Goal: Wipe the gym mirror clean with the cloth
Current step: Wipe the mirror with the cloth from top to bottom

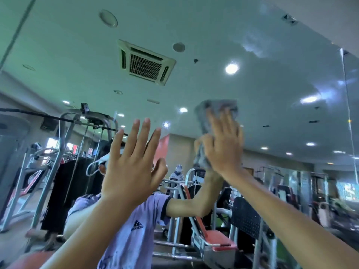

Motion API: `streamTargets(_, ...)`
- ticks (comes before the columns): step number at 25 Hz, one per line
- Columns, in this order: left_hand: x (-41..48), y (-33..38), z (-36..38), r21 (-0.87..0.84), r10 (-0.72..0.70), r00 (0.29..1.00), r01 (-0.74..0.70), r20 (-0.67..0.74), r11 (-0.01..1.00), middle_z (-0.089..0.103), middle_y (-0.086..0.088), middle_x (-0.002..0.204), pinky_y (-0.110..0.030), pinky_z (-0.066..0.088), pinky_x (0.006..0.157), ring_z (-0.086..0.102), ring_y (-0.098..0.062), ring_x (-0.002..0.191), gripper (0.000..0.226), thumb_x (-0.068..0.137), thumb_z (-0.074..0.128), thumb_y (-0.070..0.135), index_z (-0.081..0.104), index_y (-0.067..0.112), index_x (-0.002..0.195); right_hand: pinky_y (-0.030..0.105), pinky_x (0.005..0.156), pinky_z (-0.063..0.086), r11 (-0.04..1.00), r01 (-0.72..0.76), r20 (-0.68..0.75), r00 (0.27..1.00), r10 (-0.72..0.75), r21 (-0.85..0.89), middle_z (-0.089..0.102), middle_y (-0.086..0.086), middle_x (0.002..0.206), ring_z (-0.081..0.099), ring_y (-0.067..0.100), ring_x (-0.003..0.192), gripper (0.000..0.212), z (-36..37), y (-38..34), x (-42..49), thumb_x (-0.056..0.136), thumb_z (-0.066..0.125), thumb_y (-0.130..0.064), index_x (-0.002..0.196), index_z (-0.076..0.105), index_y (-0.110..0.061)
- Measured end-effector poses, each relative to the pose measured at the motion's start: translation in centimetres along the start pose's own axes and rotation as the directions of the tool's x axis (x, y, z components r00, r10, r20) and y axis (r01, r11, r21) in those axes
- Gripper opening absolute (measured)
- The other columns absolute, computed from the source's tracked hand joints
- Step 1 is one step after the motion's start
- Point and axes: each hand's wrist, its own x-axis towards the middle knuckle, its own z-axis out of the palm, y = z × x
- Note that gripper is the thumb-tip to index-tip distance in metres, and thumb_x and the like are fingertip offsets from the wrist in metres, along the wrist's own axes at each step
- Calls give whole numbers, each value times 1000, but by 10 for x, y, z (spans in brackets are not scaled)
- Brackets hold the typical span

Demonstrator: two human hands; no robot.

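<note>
The gym mirror fills the whole view and reflects the ceiling and the room. My right hand presses a grey cloth flat against the glass, fingers straight and spread, at right of centre; the hand and cloth are blurred. The cloth sticks out above the fingers and hangs below the palm. My left hand is raised at centre with fingers straight and spread, holding nothing; whether it touches the glass I cannot tell. Its reflection and my reflected body sit behind it.
A vertical seam between mirror panels runs down the right side. Smears show on the glass at upper right. Reflected in the mirror are weight machines, an orange bench and a ceiling air-conditioning unit.
</note>
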Motion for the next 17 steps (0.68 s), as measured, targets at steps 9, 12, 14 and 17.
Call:
streamTargets(9,-51,6,-4,4,74,997,-74,21,997,23,-20,162,-60,25,116,21,-36,150,66,98,33,45,36,6,152,60,118,21,974,-222,-40,975,220,-43,23,6,162,17,24,150,62,-10,19,-44,92,35,-28,153,27,-26)
streamTargets(12,-52,5,-5,-1,80,997,-80,16,997,22,-19,162,-59,22,118,20,-36,150,65,100,31,45,34,7,153,59,119,16,942,336,138,933,-332,-1,19,6,162,15,25,151,58,-10,-8,-108,96,36,-33,153,28,-23)
streamTargets(14,-54,5,-6,-9,82,996,-82,26,997,21,-20,162,-58,20,119,19,-36,151,65,100,30,45,33,7,154,58,119,18,691,723,268,666,-696,-3,23,0,160,20,24,149,57,-25,33,-119,96,40,-35,151,26,-30)
streamTargets(17,-54,5,-3,1,85,996,-85,8,996,21,-20,162,-58,19,119,18,-36,151,65,101,29,44,32,7,154,62,117,21,972,206,123,974,-192,-111,28,5,160,20,25,150,70,-24,58,-103,88,46,-22,154,24,-32)
